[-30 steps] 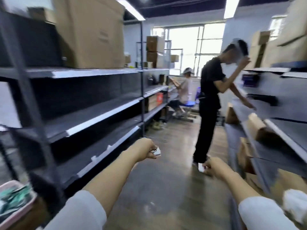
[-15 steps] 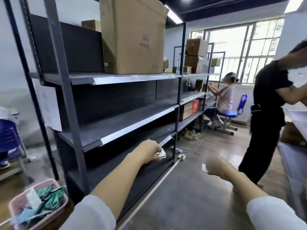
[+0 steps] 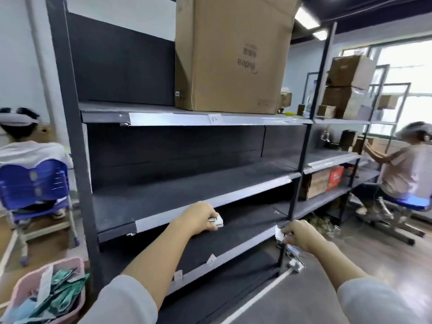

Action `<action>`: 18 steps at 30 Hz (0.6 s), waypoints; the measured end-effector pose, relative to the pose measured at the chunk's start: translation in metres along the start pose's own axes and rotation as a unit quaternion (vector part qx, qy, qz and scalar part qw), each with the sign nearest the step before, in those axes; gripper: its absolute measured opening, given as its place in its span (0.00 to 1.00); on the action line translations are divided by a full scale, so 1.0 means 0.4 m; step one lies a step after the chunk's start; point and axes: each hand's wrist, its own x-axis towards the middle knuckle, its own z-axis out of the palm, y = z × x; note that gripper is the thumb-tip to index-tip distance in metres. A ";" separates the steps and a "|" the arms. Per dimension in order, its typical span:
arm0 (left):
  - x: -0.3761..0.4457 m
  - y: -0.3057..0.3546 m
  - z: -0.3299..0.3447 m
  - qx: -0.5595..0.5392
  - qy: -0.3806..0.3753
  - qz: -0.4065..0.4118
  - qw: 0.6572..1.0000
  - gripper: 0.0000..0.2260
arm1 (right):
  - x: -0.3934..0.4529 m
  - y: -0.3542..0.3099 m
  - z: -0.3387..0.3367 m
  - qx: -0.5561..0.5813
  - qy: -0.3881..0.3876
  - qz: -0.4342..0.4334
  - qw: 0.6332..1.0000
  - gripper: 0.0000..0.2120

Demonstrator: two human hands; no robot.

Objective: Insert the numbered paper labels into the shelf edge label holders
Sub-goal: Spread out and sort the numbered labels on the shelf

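A dark metal shelf unit faces me, each shelf edged with a clear label holder strip (image 3: 236, 197). My left hand (image 3: 198, 218) is closed on a small stack of white paper labels (image 3: 218, 221), in front of the middle shelf's strip. Lower and to the right, my right hand (image 3: 299, 235) pinches one white paper label (image 3: 278, 233) near the shelf post. One numbered label (image 3: 215, 118) sits in the top shelf's strip. Two more labels (image 3: 211, 260) stick up from the lower shelf's strip (image 3: 245, 247).
A big cardboard box (image 3: 231, 54) stands on the top shelf. A pink basket (image 3: 35, 279) of packets is at bottom left. One person sits on a blue chair (image 3: 35, 181) at the left; another person (image 3: 406, 169) sits at the right. Cables lie on the floor.
My view has swung left from the aisle onto the shelf unit, and the standing person is out of view. Both hands, still holding labels, are now closer to the shelf edges.
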 end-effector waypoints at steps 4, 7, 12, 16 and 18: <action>0.133 -0.064 0.003 -0.012 0.003 -0.056 0.998 0.08 | 0.218 -0.004 -0.028 0.000 -0.009 -0.061 0.998 0.05; 0.235 -0.139 0.013 -0.036 0.021 -0.098 0.994 0.09 | 0.376 -0.025 -0.014 0.024 -0.017 -0.104 0.994 0.07; 0.417 -0.266 0.015 -0.060 0.059 -0.156 0.984 0.05 | 0.635 -0.068 0.012 0.040 -0.019 -0.171 0.984 0.07; 0.590 -0.396 0.039 -0.088 0.074 -0.188 0.975 0.19 | 0.858 -0.114 0.017 0.040 -0.023 -0.195 0.980 0.12; 0.662 -0.442 0.052 -0.090 0.070 -0.199 0.973 0.19 | 0.948 -0.139 0.035 0.047 -0.034 -0.209 0.976 0.14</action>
